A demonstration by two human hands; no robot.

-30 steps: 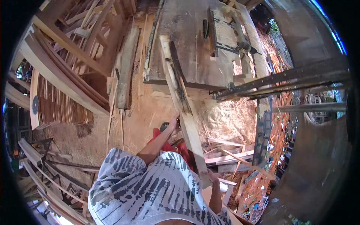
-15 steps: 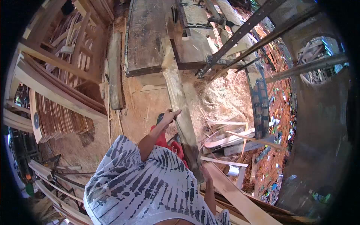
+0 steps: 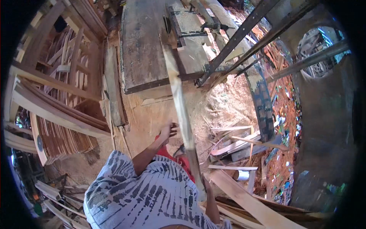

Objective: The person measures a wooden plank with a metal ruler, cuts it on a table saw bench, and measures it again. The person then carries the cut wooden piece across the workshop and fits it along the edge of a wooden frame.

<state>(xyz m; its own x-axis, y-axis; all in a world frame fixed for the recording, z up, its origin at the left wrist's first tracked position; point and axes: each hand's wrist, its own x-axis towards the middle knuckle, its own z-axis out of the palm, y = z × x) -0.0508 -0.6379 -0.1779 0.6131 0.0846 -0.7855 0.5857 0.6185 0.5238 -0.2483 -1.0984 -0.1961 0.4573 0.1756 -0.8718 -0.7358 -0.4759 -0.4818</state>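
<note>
A long wooden board (image 3: 182, 108) slants from the saw table (image 3: 146, 49) down to my body, its far end over the tabletop and its narrow side turned up. My left hand (image 3: 167, 131) is off the board, just left of it, with its fingers apart and slightly blurred. Near the board's close end, my right hand (image 3: 205, 186) grips it from the right side; part of that hand is hidden behind the wood. A blade shows in the slot of the tabletop, close to the board's far end.
Stacked curved wooden pieces (image 3: 63, 133) stand at the left beside a wooden frame (image 3: 49, 80). Offcuts (image 3: 238, 143) lie on the ground at the right. A wide plank (image 3: 248, 198) is at the lower right. Dark beams (image 3: 244, 42) cross the upper right.
The board has been turned from its broad face onto a narrower side. My left hand has come off it and moved slightly left and down. My right hand has stayed at the close end.
</note>
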